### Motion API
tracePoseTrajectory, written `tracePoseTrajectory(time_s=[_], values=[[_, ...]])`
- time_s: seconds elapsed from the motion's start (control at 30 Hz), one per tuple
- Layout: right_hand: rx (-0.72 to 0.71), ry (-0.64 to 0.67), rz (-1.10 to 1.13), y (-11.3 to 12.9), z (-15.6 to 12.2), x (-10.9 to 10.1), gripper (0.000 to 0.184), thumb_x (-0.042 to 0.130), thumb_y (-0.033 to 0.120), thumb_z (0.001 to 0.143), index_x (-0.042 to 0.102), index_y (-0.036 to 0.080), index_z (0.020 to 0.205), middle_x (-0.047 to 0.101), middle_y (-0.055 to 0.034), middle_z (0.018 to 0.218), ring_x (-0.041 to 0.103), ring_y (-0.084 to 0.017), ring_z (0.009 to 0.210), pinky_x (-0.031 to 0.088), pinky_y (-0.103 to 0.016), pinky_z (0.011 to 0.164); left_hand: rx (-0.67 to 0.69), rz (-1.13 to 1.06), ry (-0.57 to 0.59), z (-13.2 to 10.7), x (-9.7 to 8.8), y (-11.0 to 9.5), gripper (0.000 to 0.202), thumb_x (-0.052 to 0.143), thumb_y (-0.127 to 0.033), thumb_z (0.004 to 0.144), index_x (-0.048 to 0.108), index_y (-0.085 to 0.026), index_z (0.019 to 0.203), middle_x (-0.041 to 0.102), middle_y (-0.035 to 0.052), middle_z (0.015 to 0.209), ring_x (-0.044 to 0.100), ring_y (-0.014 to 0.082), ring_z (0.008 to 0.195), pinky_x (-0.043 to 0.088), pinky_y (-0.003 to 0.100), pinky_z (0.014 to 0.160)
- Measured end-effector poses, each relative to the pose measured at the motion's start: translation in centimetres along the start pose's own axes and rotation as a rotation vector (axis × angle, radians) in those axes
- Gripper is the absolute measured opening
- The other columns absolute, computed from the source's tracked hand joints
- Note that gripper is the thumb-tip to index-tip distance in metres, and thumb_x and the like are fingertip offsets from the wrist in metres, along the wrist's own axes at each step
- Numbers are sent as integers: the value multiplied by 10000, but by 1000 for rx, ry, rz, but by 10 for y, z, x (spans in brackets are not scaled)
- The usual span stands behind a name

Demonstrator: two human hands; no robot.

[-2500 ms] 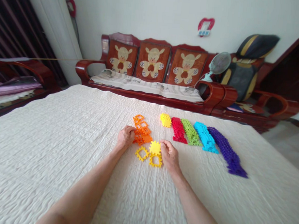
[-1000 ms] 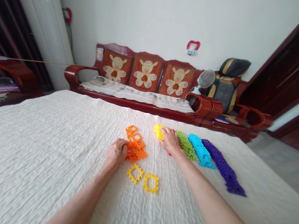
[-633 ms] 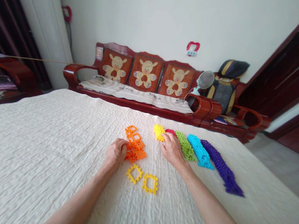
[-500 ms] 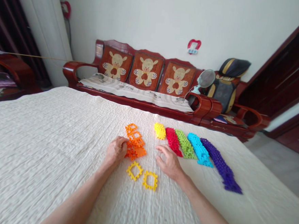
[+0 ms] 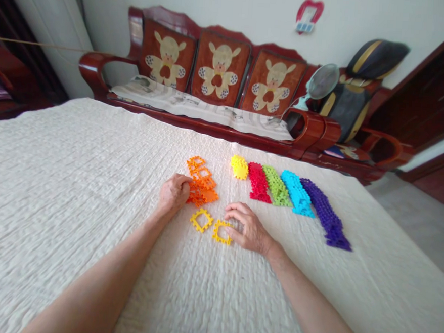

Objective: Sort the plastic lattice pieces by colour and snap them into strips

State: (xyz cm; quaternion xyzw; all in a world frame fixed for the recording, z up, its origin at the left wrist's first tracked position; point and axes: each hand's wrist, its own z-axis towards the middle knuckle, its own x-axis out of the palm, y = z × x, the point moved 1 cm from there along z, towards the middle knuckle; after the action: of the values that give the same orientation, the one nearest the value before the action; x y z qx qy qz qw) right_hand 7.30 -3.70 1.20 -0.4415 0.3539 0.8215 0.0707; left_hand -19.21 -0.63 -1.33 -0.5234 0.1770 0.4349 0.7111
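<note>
My left hand [image 5: 174,192] has its fingers curled at the near left edge of the orange interlocking building pieces [image 5: 202,178], closed on one of them; the fingertips are partly hidden. My right hand [image 5: 248,227] is open, its fingers apart and its thumb over the right edge of a yellow square frame piece [image 5: 217,231]. To the left of that frame lies another yellow square frame piece [image 5: 201,221], turned at an angle. Both frames have notched edges and hollow middles.
Beyond my right hand lie yellow pieces [image 5: 239,168] and overlapping rows of red [image 5: 259,183], green [image 5: 277,186], light blue [image 5: 297,193] and purple pieces [image 5: 325,214]. All rest on a white quilted cover [image 5: 91,188]. Behind stands a wooden sofa [image 5: 202,124].
My right hand has moved nearer and a little left, from beside the red row to the right-hand yellow frame. My left hand stays at the orange pieces. The camera view has tilted down.
</note>
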Motion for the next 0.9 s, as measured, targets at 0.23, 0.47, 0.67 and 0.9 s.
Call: tracePoseTrajectory(time_s=[0.23, 0.47, 0.67, 0.9], values=[[28, -1, -72, 8, 1, 3, 121, 640, 151, 741, 623, 193, 853, 601, -83, 1062, 560, -211, 1018, 450, -392, 931, -1, 16, 3, 0, -1, 0, 343, 400, -164, 779, 719, -162, 907, 710, 62, 957, 643, 182, 857, 503, 294, 790], [95, -15, -106, 16, -1, 6, 226, 608, 68, 694, 629, 203, 875, 608, -71, 1079, 558, -212, 1037, 451, -386, 936, 33, -13, -32, -1, 2, 2, 331, 397, -162, 780, 710, -172, 887, 710, 58, 931, 649, 178, 830, 512, 299, 773], [108, -104, -38, 13, 1, 7, 202, 520, 73, 768, 591, 208, 900, 640, -46, 939, 596, -180, 911, 481, -324, 829, 53, -29, -39, -1, 4, 4, 339, 390, -167, 777, 710, -169, 889, 713, 59, 932, 652, 177, 823, 515, 299, 758], [208, -294, 55, 2, 2, 7, 149, 513, 126, 815, 581, 204, 922, 643, -18, 851, 605, -142, 755, 483, -252, 679, 55, -26, -39, -1, 3, 3, 333, 388, -162, 785, 707, -176, 878, 711, 56, 941, 657, 172, 838, 515, 294, 778]])
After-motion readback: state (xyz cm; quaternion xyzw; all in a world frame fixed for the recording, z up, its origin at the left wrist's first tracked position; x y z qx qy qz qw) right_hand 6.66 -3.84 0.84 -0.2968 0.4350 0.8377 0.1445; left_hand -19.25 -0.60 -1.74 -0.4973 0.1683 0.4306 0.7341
